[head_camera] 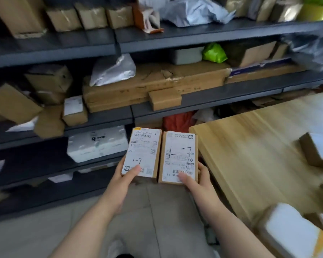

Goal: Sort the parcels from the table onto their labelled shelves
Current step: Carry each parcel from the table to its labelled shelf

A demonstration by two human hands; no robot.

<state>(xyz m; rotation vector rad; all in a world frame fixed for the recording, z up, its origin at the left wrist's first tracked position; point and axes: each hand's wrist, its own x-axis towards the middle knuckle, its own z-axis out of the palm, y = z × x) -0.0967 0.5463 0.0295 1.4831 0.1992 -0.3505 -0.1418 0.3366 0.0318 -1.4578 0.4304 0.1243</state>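
Note:
I hold two small cardboard parcels side by side in front of the shelves. My left hand (126, 176) grips the left parcel (143, 149), whose white label bears a handwritten "1-7". My right hand (196, 180) grips the right parcel (179, 155), its label turned the other way and marked with a larger "1-7". Both thumbs press on the near ends of the labels. The wooden table (250, 146) lies to my right, with more parcels (319, 151) on it, blurred.
Dark metal shelving (194, 34) fills the view ahead, crowded with cardboard boxes, grey plastic mailers and a green bag (214, 53). A white foam box (97, 144) sits on a low shelf left of my hands. Pale tiled floor (45, 229) lies below.

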